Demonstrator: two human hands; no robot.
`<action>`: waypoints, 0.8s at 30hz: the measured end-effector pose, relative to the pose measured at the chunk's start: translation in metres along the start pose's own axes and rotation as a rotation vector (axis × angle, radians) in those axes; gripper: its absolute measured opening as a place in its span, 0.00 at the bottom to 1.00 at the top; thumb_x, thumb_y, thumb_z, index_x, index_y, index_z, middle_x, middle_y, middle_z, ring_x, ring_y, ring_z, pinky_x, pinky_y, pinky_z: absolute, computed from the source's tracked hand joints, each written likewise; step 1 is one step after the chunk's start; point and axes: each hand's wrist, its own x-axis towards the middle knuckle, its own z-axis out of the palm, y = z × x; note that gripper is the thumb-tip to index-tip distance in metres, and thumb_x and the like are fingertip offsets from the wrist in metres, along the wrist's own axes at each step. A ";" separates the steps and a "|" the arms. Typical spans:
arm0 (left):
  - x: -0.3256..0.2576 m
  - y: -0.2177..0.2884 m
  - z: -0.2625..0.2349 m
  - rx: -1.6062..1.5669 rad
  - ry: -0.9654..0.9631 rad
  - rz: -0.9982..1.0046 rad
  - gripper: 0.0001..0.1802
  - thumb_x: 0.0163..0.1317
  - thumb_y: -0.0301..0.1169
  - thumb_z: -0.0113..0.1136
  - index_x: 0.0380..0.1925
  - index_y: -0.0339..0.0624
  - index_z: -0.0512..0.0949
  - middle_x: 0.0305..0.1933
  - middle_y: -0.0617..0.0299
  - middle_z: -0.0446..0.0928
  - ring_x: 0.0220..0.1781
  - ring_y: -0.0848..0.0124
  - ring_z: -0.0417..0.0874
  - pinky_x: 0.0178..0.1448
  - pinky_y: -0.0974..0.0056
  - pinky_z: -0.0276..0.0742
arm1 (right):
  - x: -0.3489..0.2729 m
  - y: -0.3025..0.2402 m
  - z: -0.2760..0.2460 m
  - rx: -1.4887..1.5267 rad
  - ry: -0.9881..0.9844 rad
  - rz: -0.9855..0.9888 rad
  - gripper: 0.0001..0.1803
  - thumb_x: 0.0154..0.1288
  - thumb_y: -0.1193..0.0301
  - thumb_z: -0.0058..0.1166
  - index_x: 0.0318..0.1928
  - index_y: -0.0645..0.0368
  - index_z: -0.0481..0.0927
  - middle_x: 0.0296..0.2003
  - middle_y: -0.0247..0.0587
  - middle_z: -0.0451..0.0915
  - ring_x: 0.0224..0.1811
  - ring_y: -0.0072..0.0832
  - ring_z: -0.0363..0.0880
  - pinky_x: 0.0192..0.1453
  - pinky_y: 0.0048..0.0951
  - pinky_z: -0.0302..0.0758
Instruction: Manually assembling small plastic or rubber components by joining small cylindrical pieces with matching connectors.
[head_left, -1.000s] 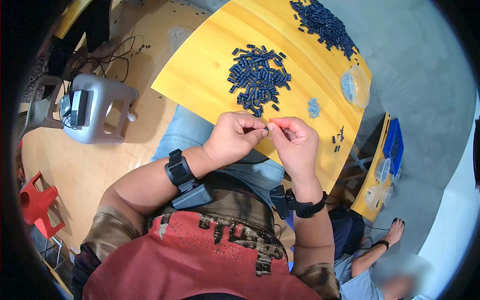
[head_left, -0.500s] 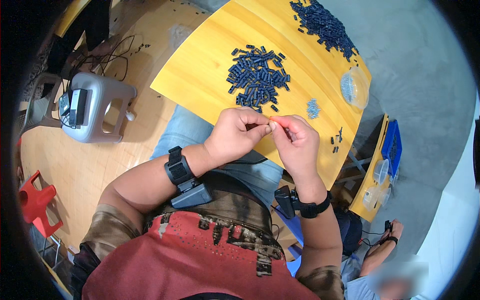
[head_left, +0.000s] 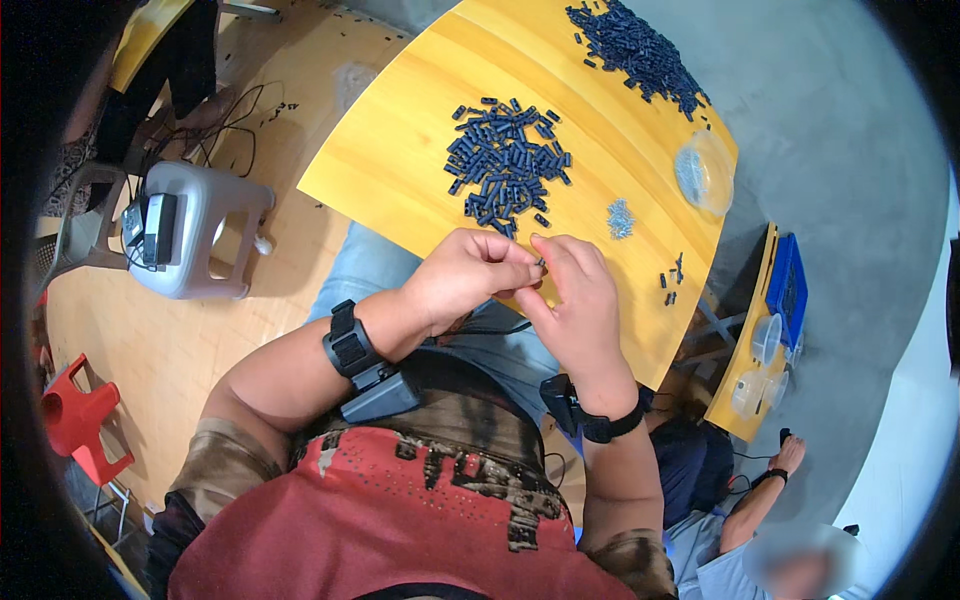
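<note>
My left hand (head_left: 465, 275) is closed in a pinch on a small dark part (head_left: 541, 263), only the tip of which shows past the fingers. Close beside it is my right hand (head_left: 578, 300), its index finger and thumb spread apart around the left fingertips, apparently gripping nothing. Just beyond both hands lies a loose heap of short black plastic pieces (head_left: 507, 160) on the yellow table (head_left: 390, 150). To the right of that heap is a little pile of small silvery screws or pins (head_left: 620, 218). Several dark pieces (head_left: 670, 282) lie apart nearer the right edge.
A larger black heap (head_left: 640, 55) covers the far table end, near a clear round tub (head_left: 703, 172) with silvery bits. A lower yellow surface carries a blue tray (head_left: 788, 290) and clear tubs. Grey (head_left: 200, 230) and red stools stand left; another person's arm (head_left: 760, 510) is lower right.
My right index finger and thumb have parted from the pinch at the left fingertips. A dark tip now shows in my left fingers. The view has shifted slightly.
</note>
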 end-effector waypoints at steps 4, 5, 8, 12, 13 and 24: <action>0.001 -0.003 0.002 0.031 0.005 0.029 0.06 0.62 0.31 0.62 0.32 0.41 0.81 0.24 0.69 0.77 0.16 0.84 0.67 0.18 0.77 0.60 | -0.004 0.000 0.002 -0.003 0.012 0.015 0.25 0.46 0.72 0.64 0.48 0.65 0.76 0.40 0.49 0.76 0.44 0.45 0.75 0.49 0.39 0.73; -0.001 0.001 0.004 0.058 0.017 -0.002 0.06 0.61 0.31 0.62 0.32 0.41 0.81 0.24 0.69 0.77 0.16 0.84 0.67 0.18 0.77 0.60 | -0.004 0.000 0.001 -0.017 0.021 0.024 0.25 0.46 0.72 0.64 0.47 0.65 0.77 0.40 0.48 0.77 0.44 0.44 0.75 0.49 0.39 0.73; -0.003 0.003 0.005 0.090 0.020 -0.034 0.06 0.61 0.32 0.62 0.32 0.41 0.81 0.24 0.69 0.77 0.18 0.83 0.69 0.20 0.77 0.62 | -0.006 0.000 -0.002 -0.022 -0.037 0.033 0.24 0.46 0.71 0.64 0.46 0.66 0.77 0.39 0.48 0.78 0.42 0.44 0.76 0.48 0.39 0.74; 0.001 -0.002 0.002 0.017 -0.020 -0.071 0.07 0.61 0.32 0.63 0.33 0.40 0.81 0.25 0.68 0.78 0.23 0.82 0.73 0.26 0.75 0.68 | -0.008 0.004 0.002 0.005 0.014 0.031 0.23 0.47 0.71 0.64 0.45 0.65 0.77 0.37 0.47 0.78 0.41 0.44 0.76 0.47 0.39 0.74; 0.001 -0.003 0.001 0.021 -0.020 -0.072 0.07 0.61 0.32 0.63 0.33 0.40 0.81 0.25 0.68 0.78 0.23 0.82 0.73 0.26 0.75 0.68 | -0.009 0.005 0.002 0.014 0.017 0.022 0.22 0.47 0.71 0.64 0.45 0.65 0.77 0.37 0.47 0.78 0.41 0.44 0.77 0.46 0.39 0.74; 0.000 -0.009 0.001 -0.119 -0.019 -0.153 0.10 0.63 0.35 0.60 0.35 0.40 0.81 0.34 0.64 0.81 0.32 0.78 0.79 0.39 0.74 0.76 | -0.019 0.010 0.013 0.081 0.102 0.055 0.20 0.48 0.70 0.64 0.43 0.64 0.77 0.35 0.47 0.78 0.39 0.43 0.77 0.44 0.39 0.74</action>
